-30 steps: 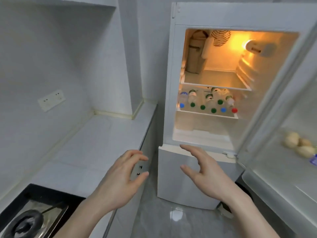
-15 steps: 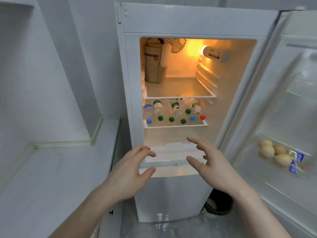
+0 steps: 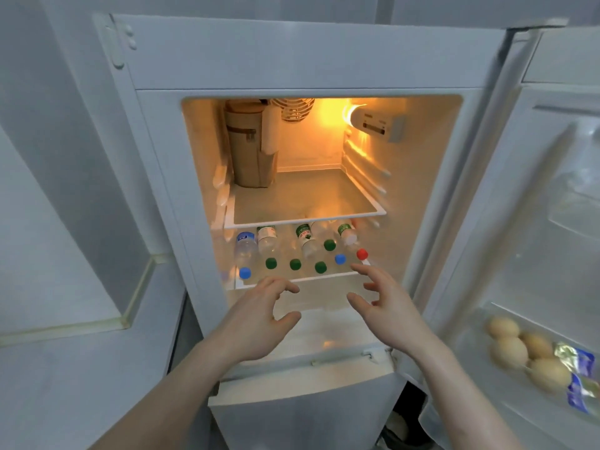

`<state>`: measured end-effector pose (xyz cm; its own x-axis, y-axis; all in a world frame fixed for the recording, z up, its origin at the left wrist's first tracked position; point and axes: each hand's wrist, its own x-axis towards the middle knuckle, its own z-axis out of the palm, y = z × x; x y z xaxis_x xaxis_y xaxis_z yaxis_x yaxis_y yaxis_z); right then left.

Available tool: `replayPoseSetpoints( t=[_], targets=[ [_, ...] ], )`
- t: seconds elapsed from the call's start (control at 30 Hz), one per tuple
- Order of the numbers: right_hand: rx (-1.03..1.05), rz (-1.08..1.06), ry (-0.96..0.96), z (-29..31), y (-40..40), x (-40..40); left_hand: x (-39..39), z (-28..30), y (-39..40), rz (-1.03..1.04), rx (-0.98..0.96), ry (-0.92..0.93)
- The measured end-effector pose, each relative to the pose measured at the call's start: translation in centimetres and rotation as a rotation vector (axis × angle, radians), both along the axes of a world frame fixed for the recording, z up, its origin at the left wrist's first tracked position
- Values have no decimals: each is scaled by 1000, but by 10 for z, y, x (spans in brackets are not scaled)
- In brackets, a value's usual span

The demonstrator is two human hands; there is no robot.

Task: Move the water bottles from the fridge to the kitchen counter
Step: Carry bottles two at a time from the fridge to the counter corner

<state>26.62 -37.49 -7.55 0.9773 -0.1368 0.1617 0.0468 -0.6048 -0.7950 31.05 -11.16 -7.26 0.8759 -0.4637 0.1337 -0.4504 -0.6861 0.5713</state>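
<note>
Several clear water bottles lie on their sides on the fridge's lower shelf, caps toward me: green, blue and one red cap. The white fridge stands open and lit inside. My left hand hovers just below the shelf's front edge, fingers loosely spread and holding nothing. My right hand is raised beside it, its fingertips near the red cap, also holding nothing. The grey kitchen counter lies to the left of the fridge.
A tan zipped bag stands at the back left of the upper shelf. The open fridge door fills the right side, with several eggs and foil packets in its tray. A closed lower compartment sits under my forearms.
The view has swung from the counter and stove to face the fridge and moved closer. Both hands have risen from below the compartment to the bottle shelf's front edge.
</note>
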Motion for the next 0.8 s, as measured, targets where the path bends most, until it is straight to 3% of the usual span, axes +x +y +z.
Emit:
replayPoseSetpoints(
  t=[0.17, 0.5, 0.67, 0.8],
  targets=[
    [90, -23, -9, -6, -20, 47, 63, -3, -43, 71, 0, 79],
    [161, -93, -4, -33, -48, 111, 183, -37, -143, 311, -167, 573],
    [187, -111, 5, -41, -48, 131, 211, -41, -172, 427, -103, 594],
    [217, -133, -2, -47, -49, 142, 223, -44, -189, 460, -246, 741]
  ],
)
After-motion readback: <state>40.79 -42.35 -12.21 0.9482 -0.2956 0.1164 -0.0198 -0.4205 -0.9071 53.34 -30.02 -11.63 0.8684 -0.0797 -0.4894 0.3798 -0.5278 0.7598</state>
